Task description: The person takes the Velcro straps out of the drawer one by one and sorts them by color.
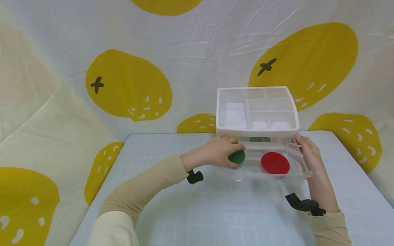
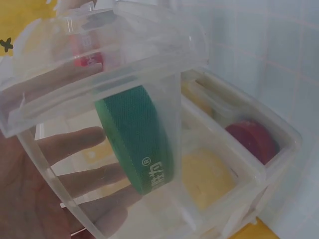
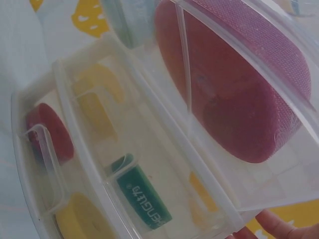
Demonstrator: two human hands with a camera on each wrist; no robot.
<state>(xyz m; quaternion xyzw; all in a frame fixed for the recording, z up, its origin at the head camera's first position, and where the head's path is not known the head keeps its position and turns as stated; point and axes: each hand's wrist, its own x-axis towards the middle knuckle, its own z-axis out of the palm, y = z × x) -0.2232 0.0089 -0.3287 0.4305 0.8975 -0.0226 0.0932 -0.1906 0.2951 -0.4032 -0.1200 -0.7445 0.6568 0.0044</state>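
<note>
Beige sleeves (image 1: 147, 182) end beside black wrist cameras (image 1: 304, 205)

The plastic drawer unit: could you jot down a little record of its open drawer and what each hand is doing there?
Open drawer: clear plastic, pulled out toward the person
Left hand: grips the green roll at the open drawer
Right hand: at the right side of the drawer unit
Red roll: in the open drawer, right of the green roll
Top: divided into compartments
</note>
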